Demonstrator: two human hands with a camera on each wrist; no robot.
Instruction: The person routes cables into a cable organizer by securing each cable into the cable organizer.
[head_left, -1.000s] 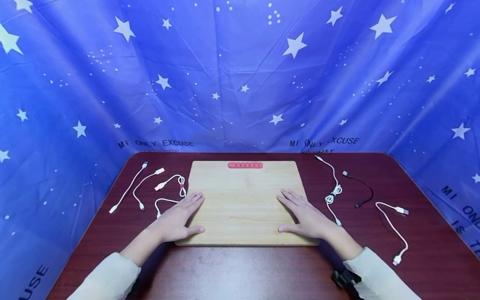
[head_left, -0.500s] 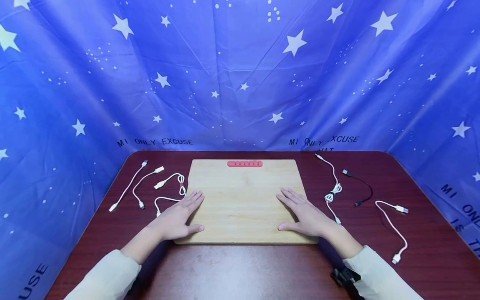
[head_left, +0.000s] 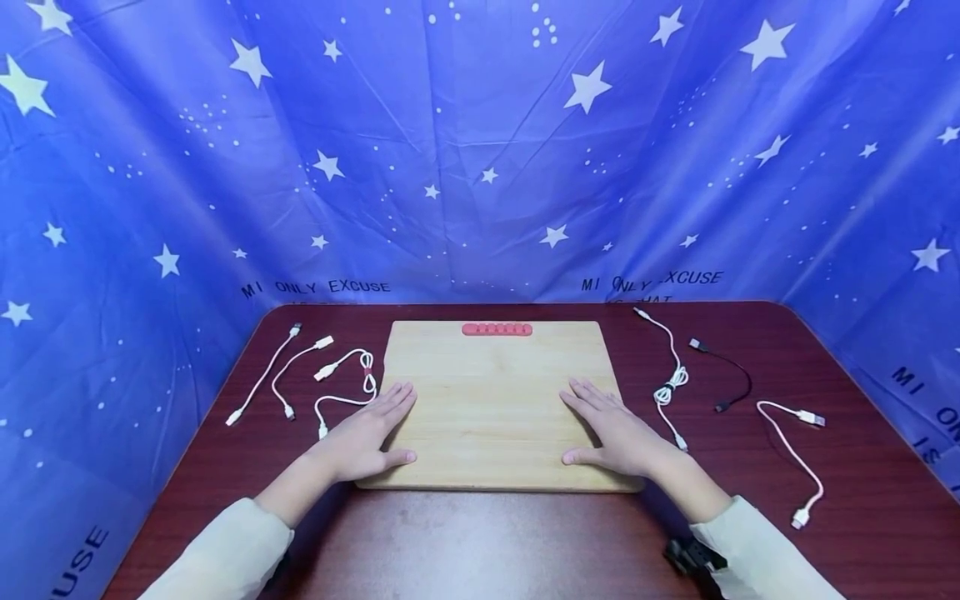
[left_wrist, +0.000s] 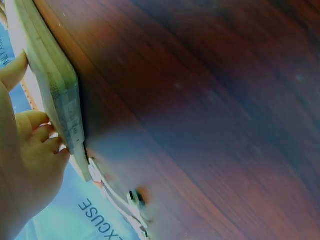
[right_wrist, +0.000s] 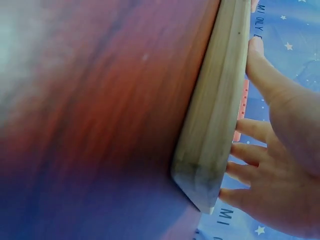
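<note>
A pale wooden board (head_left: 495,408) lies flat in the middle of the table. My left hand (head_left: 367,437) rests on its left side with straight fingers and the thumb spread toward the middle. On the right side my right hand (head_left: 618,433) lies the same way, fingertips on the wood. Both wrist views show fingertips at the top face of the board, above its thick edge (right_wrist: 210,105). A red cable holder (head_left: 497,329) with a row of slots sits at the board's far edge. Neither hand grips anything.
Left of the board lie white USB cables, one straight (head_left: 262,375), one curved (head_left: 294,367), one looped with a red tie (head_left: 367,372). To the right are a tied white cable (head_left: 670,387), a short black cable (head_left: 738,367) and another white cable (head_left: 791,450). A starry blue curtain (head_left: 465,167) surrounds the table.
The head view has shifted slightly, so everything appears a little farther right. Both hands stay in place on the board, and the cables have not moved.
</note>
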